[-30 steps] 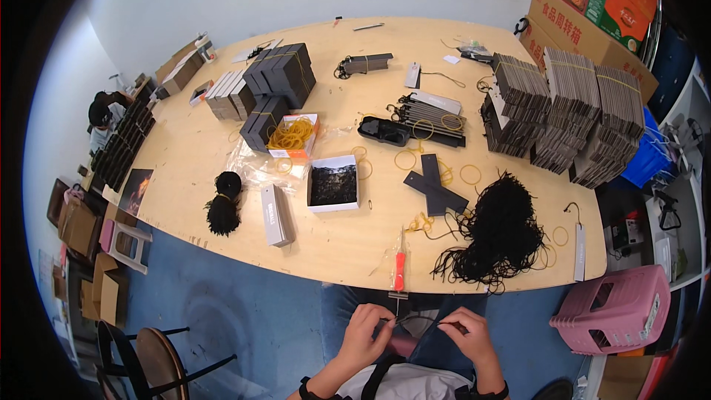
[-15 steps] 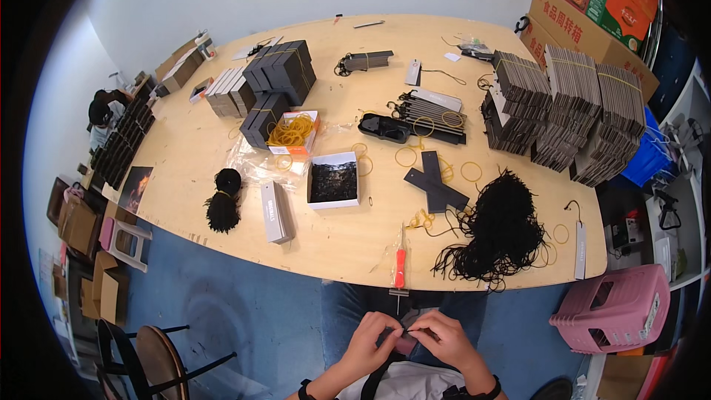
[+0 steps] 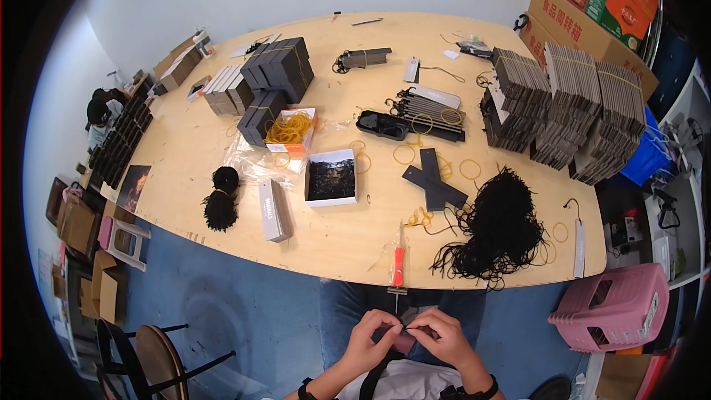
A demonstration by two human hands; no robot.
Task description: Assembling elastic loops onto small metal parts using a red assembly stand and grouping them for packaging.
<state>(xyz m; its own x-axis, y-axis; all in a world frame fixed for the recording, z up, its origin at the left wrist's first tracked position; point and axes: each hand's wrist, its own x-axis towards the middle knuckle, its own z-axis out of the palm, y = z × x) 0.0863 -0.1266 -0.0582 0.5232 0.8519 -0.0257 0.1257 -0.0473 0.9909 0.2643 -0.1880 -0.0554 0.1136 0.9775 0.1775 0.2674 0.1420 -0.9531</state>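
Working low in the frame's centre, off the desk (image 3: 222, 141) edge and over the lap, the left hand (image 3: 368, 337) and right hand (image 3: 438, 337) pinch a small dark tag (image 3: 404, 341) between nearly closed fingers; it could probably slip from so fine a grip.

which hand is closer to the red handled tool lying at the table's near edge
Left, narrowly. The left hand sits below the red-handled tool, slightly to its left. The right hand is below it too, further off to the right. Both pinch a small dark piece over the lap.
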